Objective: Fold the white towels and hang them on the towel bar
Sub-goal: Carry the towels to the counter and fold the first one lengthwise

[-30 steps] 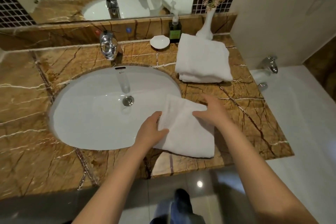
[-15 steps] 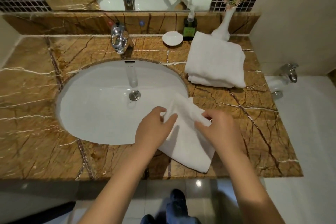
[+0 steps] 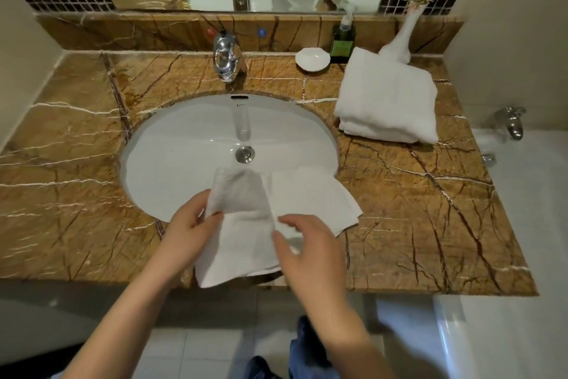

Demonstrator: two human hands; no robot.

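- Towel shape is the main change: a second ago the hand towel (image 3: pixel 246 240) lay as a flat, narrow rectangle under both palms; now it is opened wider, with its left flap lifted and hanging over the near rim of the sink (image 3: pixel 172 148).
- The left hand (image 3: pixel 187 231) has gone from resting flat to gripping. Its fingers (image 3: pixel 196 203) and thumb pinch the raised left flap at its lower edge.
- The right hand (image 3: pixel 310 249) has drawn back towards the tabletop's front edge. Its fingers (image 3: pixel 292 220) are curled and seem to pinch a layer near the towel's middle, though blur hides the exact hold.
- The towel's right half lies on the tabletop (image 3: pixel 415 209), while its near corner overhangs the front edge.
- The stack of folded towels (image 3: pixel 387 102) sits unchanged at the back right, well apart from the hands.
- For the task, this looks like a fold being redone or a new one being set up, so this towel is not ready to hang; no towel bar is in view.
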